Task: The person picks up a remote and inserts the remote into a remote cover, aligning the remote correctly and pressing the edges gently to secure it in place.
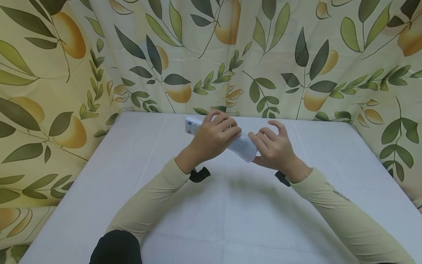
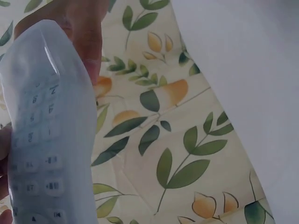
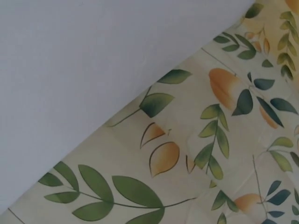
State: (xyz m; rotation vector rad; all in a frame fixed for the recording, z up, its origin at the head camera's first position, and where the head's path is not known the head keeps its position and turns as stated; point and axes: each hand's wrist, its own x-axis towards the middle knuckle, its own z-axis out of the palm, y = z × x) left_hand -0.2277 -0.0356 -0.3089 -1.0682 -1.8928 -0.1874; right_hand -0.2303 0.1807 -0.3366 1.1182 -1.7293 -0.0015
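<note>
Wearing a black cloth upper sleeve (image 1: 116,249) at the bottom left of the head view, nearest the camera, over a long pale yellow-green fabric left sleeve (image 1: 145,201); reaching in from the lower right with a matching pale yellow-green right sleeve (image 1: 349,216) bearing small dark lettering. Carrying small black pieces (image 1: 199,175) under both wrists. Holding a long white plastic remote control (image 1: 243,146) near the centre of the head view, raised over the desk and slanting from upper left down to lower right. Curling the bare left hand (image 1: 215,136) around its middle, leaving small coloured buttons (image 1: 189,127) showing at the upper-left end. Pinching its rounded lower-right end with the thumb and bent fingers of the bare right hand (image 1: 275,147), lifting one finger clear. Showing rows of grey-marked keys (image 2: 51,161) through a cloudy see-through cover (image 2: 39,46) at the left of the left wrist view. Casting soft shadows across a white cloth-covered desk (image 1: 211,220). Facing a cream curtain (image 1: 211,69) printed with green leaves and orange fruit, across the top of the head view.
</note>
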